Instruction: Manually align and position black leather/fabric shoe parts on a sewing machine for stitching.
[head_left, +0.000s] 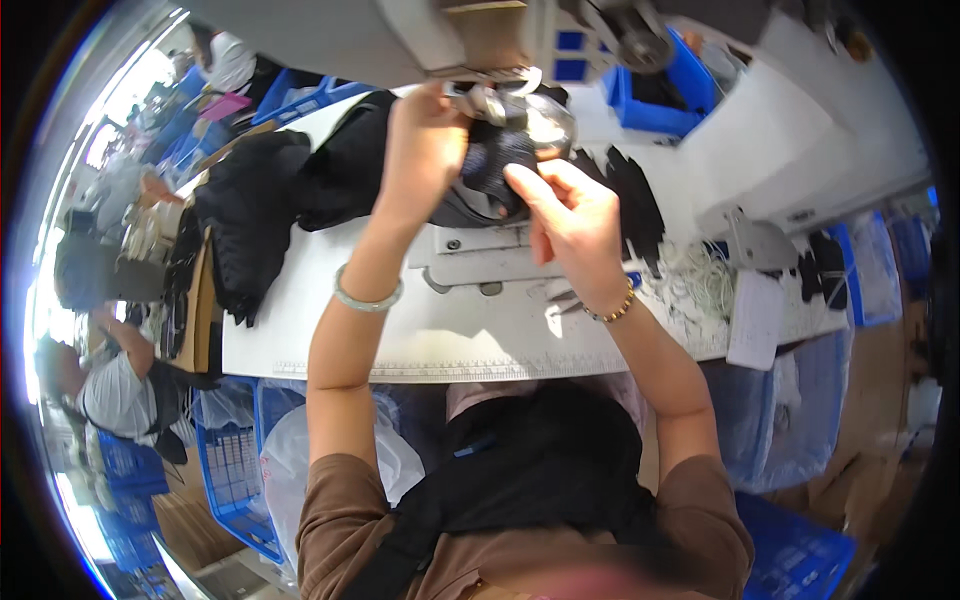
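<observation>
Under the head of a white sewing machine [380, 35], a piece of black fabric [492, 165] lies close to the shiny metal parts. My left hand [428, 140] is closed at its far left side, with the fingertips partly hidden beside the metal. From the right, my right hand [575, 215] pinches the edge of the same fabric between thumb and fingers. More black cloth [345, 170] spreads over the table to the left of my left wrist. Several black fabric strips [632, 205] lie to the right of my right hand.
The white table [330, 345] has a ruler along its front edge. Small snips [563, 298] lie near my right wrist, with loose white cord [705, 280] and a white card [755, 320] farther right. A blue bin [655, 115] stands behind. Another person [120, 390] is at left.
</observation>
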